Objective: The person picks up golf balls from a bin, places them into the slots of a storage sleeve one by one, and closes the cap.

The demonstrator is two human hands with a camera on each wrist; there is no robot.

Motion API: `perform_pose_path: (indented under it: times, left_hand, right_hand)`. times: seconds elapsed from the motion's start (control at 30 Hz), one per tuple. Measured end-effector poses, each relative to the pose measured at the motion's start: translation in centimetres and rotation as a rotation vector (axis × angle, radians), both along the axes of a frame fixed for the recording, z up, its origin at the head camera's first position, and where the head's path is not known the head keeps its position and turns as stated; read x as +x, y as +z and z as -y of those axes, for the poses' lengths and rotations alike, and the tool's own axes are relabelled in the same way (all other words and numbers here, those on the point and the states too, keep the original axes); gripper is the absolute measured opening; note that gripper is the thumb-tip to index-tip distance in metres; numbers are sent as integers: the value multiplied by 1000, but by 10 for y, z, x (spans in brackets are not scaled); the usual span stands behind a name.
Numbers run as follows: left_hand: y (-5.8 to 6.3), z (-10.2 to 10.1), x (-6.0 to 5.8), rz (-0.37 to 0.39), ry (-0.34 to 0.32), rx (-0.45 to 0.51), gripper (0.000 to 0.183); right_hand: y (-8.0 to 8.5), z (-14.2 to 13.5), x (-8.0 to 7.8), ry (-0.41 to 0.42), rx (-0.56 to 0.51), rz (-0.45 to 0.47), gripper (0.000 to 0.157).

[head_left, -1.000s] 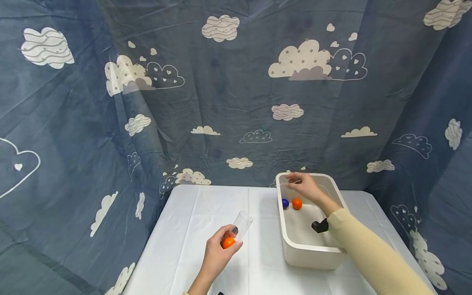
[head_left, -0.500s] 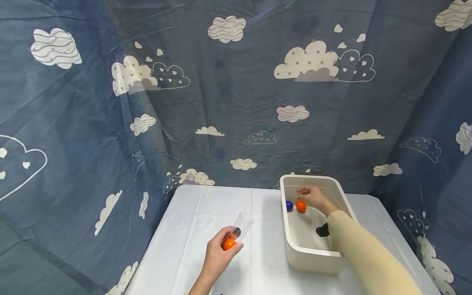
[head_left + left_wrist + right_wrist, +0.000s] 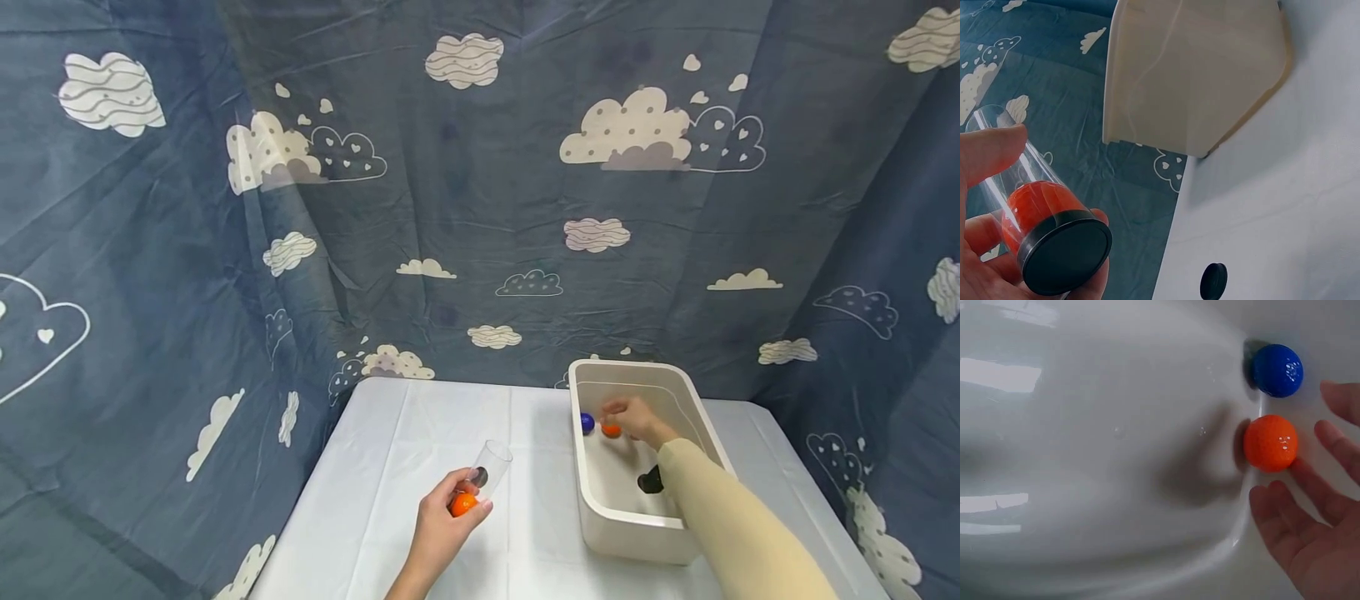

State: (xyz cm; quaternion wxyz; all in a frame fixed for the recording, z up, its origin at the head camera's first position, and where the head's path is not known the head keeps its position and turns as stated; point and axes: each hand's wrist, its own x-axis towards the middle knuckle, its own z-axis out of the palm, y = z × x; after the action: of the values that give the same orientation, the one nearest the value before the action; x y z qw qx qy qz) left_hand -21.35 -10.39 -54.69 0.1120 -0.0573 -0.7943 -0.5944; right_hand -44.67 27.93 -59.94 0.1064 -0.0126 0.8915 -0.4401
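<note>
A clear plastic tube point(image 3: 1035, 164) with a black end cap point(image 3: 1066, 253) is gripped by my left hand point(image 3: 444, 515). Inside it, against the cap, sits an orange ball point(image 3: 463, 503). My right hand point(image 3: 636, 419) reaches into the white bin point(image 3: 637, 537), its fingers spread and loosely bent. Close to these fingertips, on the bin floor, lies another orange ball point(image 3: 1270, 443), with a blue ball point(image 3: 1277, 370) beside it near the bin's wall. One finger overlaps the orange ball's edge in the right wrist view; I cannot tell whether it touches.
A loose black cap point(image 3: 1213, 281) lies on the white-covered table point(image 3: 397, 467), left of the bin. The black thing point(image 3: 651, 481) at my right wrist is partly hidden by the sleeve. Blue cloud-patterned cloth point(image 3: 450, 192) hangs behind and at both sides.
My right hand has come down from above the bin's far left rim to the orange ball on its floor. The left hand keeps its grip on the tube, nearly still.
</note>
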Motion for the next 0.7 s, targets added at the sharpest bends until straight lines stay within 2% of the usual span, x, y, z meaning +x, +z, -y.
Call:
perform_pose_path:
  times: [0.13,0.27,0.37,0.47,0.6,0.7]
  left_hand:
    - [-15,5,-5,2,-2,0,45]
    - [-19,9,-6,9,-18,27,45]
    - [-19,9,-5,11,-17,31,44]
    - [-19,9,-6,9,-18,24,44]
    - [-21,9,-7,8,-25,15,44]
    - [-22,10,-7,11,-17,12,44]
  right_hand:
    - [-2,6,0,14,20,30,40]
    - [2,12,4,29,54,85,48]
    - [5,19,7,26,37,133,52]
    - [3,23,9,33,44,150,40]
    - [-4,23,9,42,118,138,19]
    - [-9,22,8,56,148,130,16]
